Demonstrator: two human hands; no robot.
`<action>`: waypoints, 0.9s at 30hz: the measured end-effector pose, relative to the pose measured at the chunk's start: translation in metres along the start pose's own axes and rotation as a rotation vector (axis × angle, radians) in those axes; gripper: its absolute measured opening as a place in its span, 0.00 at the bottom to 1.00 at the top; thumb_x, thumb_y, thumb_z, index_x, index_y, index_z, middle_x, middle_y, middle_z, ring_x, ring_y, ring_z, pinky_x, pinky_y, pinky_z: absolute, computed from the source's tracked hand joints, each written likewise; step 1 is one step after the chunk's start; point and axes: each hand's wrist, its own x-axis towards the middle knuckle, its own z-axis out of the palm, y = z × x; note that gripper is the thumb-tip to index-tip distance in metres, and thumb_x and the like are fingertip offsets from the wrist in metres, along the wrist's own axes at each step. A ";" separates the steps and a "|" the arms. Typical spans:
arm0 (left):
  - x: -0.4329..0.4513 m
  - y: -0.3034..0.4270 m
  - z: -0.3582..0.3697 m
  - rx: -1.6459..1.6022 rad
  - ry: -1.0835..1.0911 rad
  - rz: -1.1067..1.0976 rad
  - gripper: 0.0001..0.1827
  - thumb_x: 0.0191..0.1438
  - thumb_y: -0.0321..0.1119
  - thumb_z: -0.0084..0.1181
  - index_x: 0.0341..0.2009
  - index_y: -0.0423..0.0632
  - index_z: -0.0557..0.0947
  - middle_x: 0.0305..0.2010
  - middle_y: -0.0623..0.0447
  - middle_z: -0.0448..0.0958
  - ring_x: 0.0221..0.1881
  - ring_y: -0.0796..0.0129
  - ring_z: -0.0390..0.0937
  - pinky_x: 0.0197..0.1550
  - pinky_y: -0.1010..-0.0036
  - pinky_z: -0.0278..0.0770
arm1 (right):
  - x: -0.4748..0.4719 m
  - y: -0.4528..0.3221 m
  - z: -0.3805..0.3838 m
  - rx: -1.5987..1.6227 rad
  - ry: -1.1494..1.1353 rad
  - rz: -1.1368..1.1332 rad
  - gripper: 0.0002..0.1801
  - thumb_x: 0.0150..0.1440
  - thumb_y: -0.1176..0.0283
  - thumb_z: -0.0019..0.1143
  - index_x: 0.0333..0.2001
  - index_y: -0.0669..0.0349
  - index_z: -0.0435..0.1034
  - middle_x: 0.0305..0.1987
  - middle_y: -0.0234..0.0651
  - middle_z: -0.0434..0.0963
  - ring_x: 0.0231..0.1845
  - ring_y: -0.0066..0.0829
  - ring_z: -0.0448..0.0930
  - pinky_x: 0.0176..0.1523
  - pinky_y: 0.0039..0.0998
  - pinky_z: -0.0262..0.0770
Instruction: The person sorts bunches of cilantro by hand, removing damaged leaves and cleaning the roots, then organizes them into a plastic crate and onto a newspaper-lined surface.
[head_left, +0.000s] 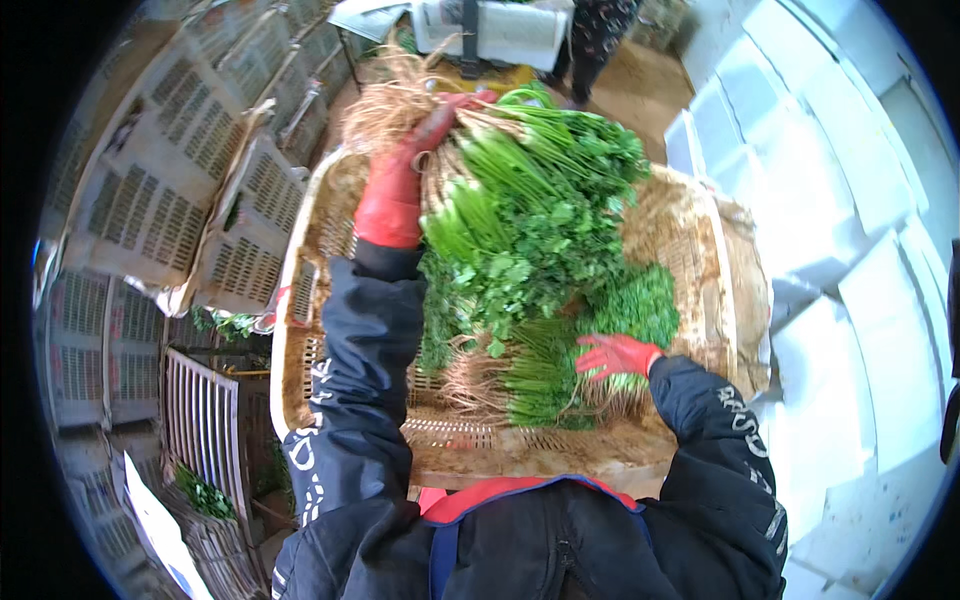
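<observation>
My left hand (420, 161), in a red rubber glove, grips a large bunch of leafy green herbs (517, 187) by its stems near the tan roots. The bunch is over the far part of a big, dirty, cream plastic crate (720, 255), roots to the left and leaves to the right. My right hand (611, 355), also red-gloved, has its fingers spread against a smaller bunch (637, 307) in the crate's near right part. Whether it presses on that bunch cannot be told. Another rooted bunch (540, 375) lies left of this hand.
Stacked perforated plastic crates (150, 217) line the left side. White foam boxes (795, 165) are stacked on the right. Beyond the crate, a person's legs (600, 45) stand beside a white container (517, 34). A slatted frame (202, 412) is at lower left.
</observation>
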 end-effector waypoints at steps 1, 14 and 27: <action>-0.009 0.021 -0.005 0.178 0.004 0.201 0.22 0.60 0.42 0.45 0.51 0.38 0.73 0.49 0.47 0.75 0.48 0.66 0.73 0.53 0.71 0.69 | -0.003 0.001 -0.002 0.016 -0.010 -0.009 0.38 0.61 0.49 0.39 0.66 0.60 0.43 0.59 0.55 0.64 0.60 0.46 0.68 0.57 0.47 0.67; -0.354 0.263 -0.091 1.120 0.637 0.821 0.23 0.63 0.43 0.39 0.52 0.36 0.71 0.51 0.43 0.73 0.48 0.63 0.73 0.51 0.70 0.71 | 0.013 -0.032 0.030 -0.365 0.225 0.147 0.29 0.61 0.56 0.43 0.60 0.62 0.56 0.52 0.55 0.70 0.50 0.46 0.75 0.48 0.41 0.75; -0.571 0.259 -0.242 1.505 0.804 0.624 0.13 0.56 0.33 0.50 0.43 0.39 0.76 0.43 0.45 0.77 0.42 0.61 0.76 0.41 0.68 0.76 | 0.044 -0.256 0.246 -0.904 0.544 -0.893 0.21 0.60 0.65 0.47 0.55 0.60 0.65 0.42 0.36 0.76 0.36 0.20 0.77 0.35 0.18 0.70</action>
